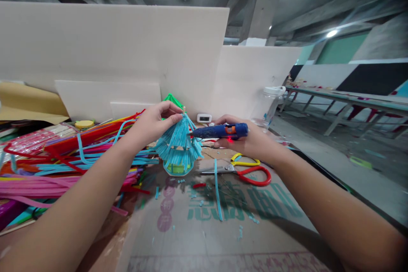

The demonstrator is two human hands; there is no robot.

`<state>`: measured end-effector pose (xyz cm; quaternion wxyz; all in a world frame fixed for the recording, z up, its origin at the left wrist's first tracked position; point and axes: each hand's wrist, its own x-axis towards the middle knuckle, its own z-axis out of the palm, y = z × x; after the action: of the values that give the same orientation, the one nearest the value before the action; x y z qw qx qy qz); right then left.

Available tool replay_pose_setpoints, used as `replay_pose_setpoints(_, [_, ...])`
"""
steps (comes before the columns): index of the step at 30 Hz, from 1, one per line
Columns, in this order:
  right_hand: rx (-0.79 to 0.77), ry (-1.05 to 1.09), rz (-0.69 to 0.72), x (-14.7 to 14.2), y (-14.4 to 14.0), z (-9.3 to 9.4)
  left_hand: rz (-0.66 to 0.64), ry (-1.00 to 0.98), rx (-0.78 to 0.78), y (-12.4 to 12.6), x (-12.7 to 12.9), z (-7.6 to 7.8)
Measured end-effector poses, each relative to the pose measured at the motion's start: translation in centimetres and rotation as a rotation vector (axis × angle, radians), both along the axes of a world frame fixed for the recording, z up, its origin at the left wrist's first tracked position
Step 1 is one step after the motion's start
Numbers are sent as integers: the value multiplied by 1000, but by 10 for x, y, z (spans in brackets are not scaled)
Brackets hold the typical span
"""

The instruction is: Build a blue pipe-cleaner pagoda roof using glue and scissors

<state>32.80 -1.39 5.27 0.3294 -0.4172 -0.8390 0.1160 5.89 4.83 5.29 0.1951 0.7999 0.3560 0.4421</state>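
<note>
Head view: the left hand (157, 122) pinches the top of a small tiered pavilion model (178, 146) covered in blue pipe-cleaner fringe, fingertips closed on its peak where a thin stick pokes out. The model stands on the cardboard sheet (223, 229) that covers the table, toward its far edge, just in front of the white partition boards (127, 51). The right hand (247, 138) is clenched around a blue glue gun (219, 131), whose nozzle points left and touches or nearly touches the upper roof of the model; a red light glows on its underside.

Just near the right hand, toward the near side, lie red-and-yellow-handled scissors (245, 170), and a single blue strip (217, 191) lies loose on the cardboard. A heap of coloured pipe cleaners (63, 161) fills the left edge of the table.

The step in hand looks like gluing fringe onto the top tier. The next move, as I judge it, calls for a steady nozzle, a small bead of glue, and the left fingers kept clear of the hot tip while they press the strand.
</note>
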Motion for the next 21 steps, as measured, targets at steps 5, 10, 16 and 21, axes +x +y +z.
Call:
replay_pose_setpoints(5, [-2, 26, -24, -1, 0, -1, -1, 7, 1, 0, 0, 0])
replay_pose_setpoints(10, [-13, 42, -49, -1, 0, -2, -8, 10, 15, 0, -1, 0])
replay_pose_setpoints(16, [-13, 65, -69, -3, -1, -1, 0, 8, 6, 0, 0, 0])
replay_pose_setpoints(21, [-28, 87, -91, -5, -3, 1, -5, 7, -2, -1, 0, 0])
